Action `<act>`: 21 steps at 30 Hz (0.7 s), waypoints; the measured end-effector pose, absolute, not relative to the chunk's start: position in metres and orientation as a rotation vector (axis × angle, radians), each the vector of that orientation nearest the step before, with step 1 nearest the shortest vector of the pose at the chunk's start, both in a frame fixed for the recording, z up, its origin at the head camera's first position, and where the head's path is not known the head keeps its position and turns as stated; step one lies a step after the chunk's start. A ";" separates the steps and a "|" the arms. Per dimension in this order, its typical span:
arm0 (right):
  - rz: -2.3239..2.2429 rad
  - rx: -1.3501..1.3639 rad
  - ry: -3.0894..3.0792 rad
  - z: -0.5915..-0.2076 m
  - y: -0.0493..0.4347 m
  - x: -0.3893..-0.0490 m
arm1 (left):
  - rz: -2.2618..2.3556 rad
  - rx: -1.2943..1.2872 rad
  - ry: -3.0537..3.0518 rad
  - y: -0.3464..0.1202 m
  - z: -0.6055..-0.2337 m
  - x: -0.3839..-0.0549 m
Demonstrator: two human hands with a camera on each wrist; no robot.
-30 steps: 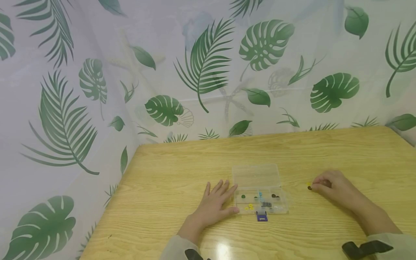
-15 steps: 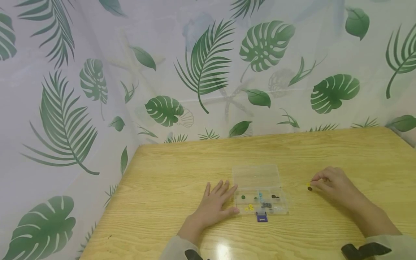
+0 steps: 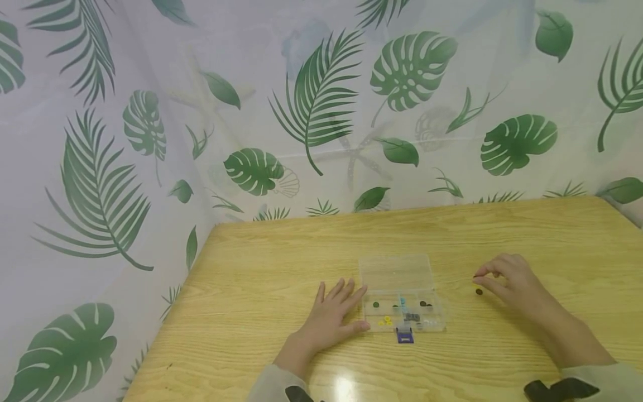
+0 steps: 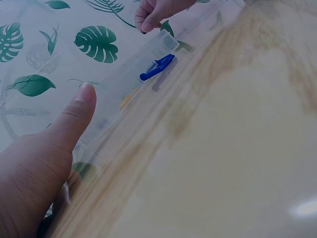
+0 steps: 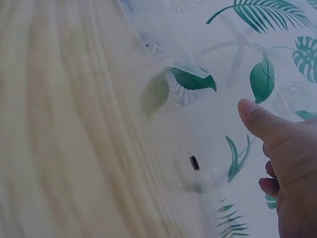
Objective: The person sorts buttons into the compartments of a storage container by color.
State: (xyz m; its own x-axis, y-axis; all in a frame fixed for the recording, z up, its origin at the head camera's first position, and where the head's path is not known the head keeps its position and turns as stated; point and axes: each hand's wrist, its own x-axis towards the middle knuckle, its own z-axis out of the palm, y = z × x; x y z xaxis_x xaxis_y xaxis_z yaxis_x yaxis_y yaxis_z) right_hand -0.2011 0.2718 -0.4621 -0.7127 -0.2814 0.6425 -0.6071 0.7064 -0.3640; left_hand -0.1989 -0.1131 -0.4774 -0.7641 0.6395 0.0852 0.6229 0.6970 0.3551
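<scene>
My left hand lies on the table with fingers spread, its thumb and forefinger at the left edge of a clear divided box. The box's lid is folded back, and a purple-blue latch hangs at the front. To the right of the box, my right hand pinches a small dark round piece between thumb and forefinger. Under those fingertips are a yellow piece and a dark brown round piece. The right wrist view shows the thumb, with the forefinger hidden.
Inside the box, small round pieces sit in separate compartments: yellow pieces, grey pieces, green, light blue and dark brown. A leaf-patterned cloth hangs behind and left of the wooden table.
My right hand has risen slightly and shifted left, away from the yellow and dark brown pieces, with a small dark piece now at its fingertips. My left hand stays in place.
</scene>
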 end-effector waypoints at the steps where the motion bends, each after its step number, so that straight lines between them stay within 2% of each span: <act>1: 0.763 0.681 -2.351 -0.462 0.270 -0.201 | 0.571 1.062 2.854 -0.113 -0.477 -0.199; 21: 0.740 0.991 -2.088 -0.462 0.212 -0.199 | 0.547 1.063 2.857 -0.113 -0.481 -0.200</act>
State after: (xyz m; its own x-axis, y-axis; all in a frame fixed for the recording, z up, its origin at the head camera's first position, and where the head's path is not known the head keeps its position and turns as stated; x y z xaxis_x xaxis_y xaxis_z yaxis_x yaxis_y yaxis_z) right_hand -0.1988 0.2121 -0.4619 -0.4621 -0.4170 0.7827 -0.8168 0.5439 -0.1925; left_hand -0.2001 -0.1135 -0.4808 -0.7634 0.6410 0.0801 0.6252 0.7019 0.3412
